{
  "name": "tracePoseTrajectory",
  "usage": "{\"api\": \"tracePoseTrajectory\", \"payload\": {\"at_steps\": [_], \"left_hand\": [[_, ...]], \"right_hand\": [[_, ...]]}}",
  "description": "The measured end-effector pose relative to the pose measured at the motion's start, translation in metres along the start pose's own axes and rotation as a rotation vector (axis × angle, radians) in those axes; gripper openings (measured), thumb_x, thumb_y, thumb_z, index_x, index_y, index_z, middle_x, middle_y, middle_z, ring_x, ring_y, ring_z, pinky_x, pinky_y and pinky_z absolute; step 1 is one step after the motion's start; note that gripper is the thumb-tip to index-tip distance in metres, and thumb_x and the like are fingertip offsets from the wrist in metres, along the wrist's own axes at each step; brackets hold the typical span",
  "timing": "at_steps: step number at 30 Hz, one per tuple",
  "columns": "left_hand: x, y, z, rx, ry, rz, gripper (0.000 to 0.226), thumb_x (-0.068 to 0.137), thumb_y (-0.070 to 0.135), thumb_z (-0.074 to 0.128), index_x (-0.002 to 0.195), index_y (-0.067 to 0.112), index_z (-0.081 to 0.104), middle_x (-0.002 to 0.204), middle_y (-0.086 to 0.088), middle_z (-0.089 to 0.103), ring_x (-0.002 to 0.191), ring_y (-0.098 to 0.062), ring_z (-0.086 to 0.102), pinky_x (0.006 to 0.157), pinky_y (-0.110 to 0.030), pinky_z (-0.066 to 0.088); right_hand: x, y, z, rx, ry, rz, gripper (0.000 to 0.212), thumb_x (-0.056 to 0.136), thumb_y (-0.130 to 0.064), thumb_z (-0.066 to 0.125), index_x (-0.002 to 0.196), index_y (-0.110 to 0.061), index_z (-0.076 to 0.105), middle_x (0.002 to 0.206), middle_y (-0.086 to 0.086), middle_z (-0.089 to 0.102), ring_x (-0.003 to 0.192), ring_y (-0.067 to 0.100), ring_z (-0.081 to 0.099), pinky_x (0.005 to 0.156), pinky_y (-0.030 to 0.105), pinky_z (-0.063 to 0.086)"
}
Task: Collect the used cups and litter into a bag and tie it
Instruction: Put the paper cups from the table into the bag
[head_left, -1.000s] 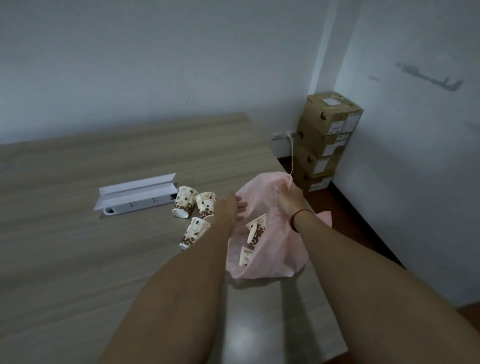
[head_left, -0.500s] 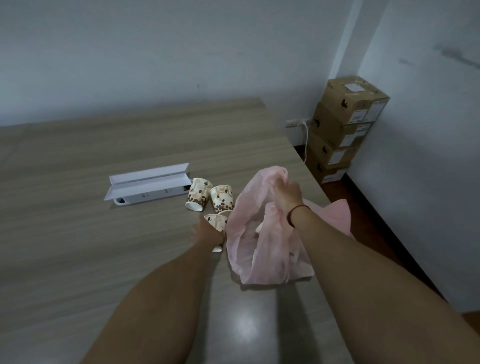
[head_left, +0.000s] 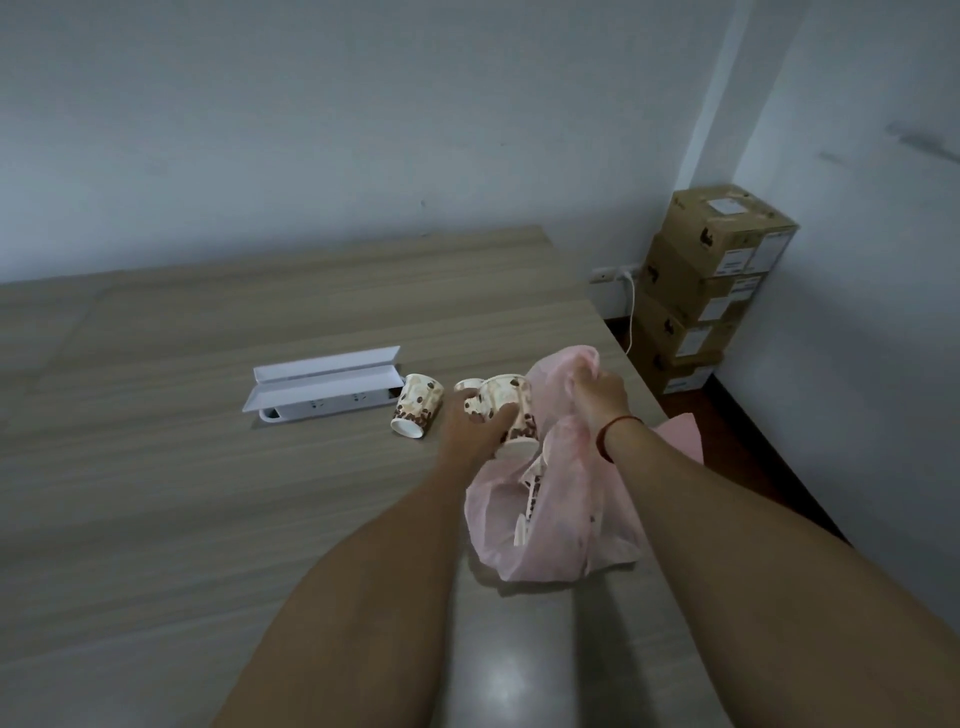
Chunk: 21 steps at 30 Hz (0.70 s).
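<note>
My left hand (head_left: 470, 423) has its fingers clamped around a brown-spotted white paper cup (head_left: 501, 402) just beside the thin pink plastic bag (head_left: 566, 499); my right hand (head_left: 597, 396) pinches the bag's rim, its mouth agape.

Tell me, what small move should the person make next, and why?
Probably lower the paper cup held in the left hand into the pink plastic bag and let go. The right hand holds the bag's mouth up and open beside it, cups already show inside, and another cup lies on the table.
</note>
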<state>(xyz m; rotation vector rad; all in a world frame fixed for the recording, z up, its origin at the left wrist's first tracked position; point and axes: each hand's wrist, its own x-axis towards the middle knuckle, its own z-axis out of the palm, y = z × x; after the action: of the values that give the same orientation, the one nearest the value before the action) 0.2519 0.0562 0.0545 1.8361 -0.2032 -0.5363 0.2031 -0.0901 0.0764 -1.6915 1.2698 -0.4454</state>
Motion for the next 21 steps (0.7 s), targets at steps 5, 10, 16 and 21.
{"api": "tracePoseTrajectory", "payload": {"at_steps": [5,10,16,21], "left_hand": [[-0.020,0.019,0.041,-0.207,-0.214,-0.155,0.053,0.077,0.020,0.080,0.113,0.010,0.043,0.086,-0.008,0.064,0.064,-0.017,0.062,0.057,-0.031,0.057],[-0.031,0.024,0.076,-0.114,-0.304,-0.105,0.019,0.088,0.030,0.068,0.087,0.011,0.062,0.068,-0.004,0.056,0.050,-0.008,0.050,0.041,-0.015,0.041],[-0.035,0.026,0.106,-0.099,-0.320,-0.211,0.042,0.097,0.053,0.037,0.083,0.022,0.062,0.088,-0.002,0.065,0.094,-0.021,0.060,0.093,-0.036,0.047],[-0.027,0.020,0.114,-0.033,-0.395,-0.302,0.041,0.096,0.043,0.049,0.116,0.009,0.063,0.107,-0.008,0.064,0.103,-0.023,0.058,0.095,-0.039,0.049]], "right_hand": [[0.003,0.000,-0.042,0.096,-0.059,0.005,0.051,0.099,-0.035,0.033,0.121,0.004,0.058,0.116,0.020,0.063,0.106,0.032,0.060,0.079,0.029,0.039],[0.013,0.006,-0.063,0.099,-0.037,-0.020,0.040,0.099,-0.032,0.034,0.090,-0.005,0.062,0.082,0.008,0.055,0.083,0.022,0.053,0.065,0.023,0.038],[0.016,0.010,-0.070,0.008,-0.033,0.051,0.035,0.099,-0.017,0.039,0.064,-0.017,0.042,0.065,-0.005,0.040,0.088,0.017,0.049,0.057,0.021,0.034],[0.016,0.017,-0.072,0.068,-0.071,0.014,0.037,0.099,-0.026,0.034,0.106,-0.002,0.061,0.086,0.008,0.054,0.075,0.020,0.053,0.054,0.021,0.034]]}}
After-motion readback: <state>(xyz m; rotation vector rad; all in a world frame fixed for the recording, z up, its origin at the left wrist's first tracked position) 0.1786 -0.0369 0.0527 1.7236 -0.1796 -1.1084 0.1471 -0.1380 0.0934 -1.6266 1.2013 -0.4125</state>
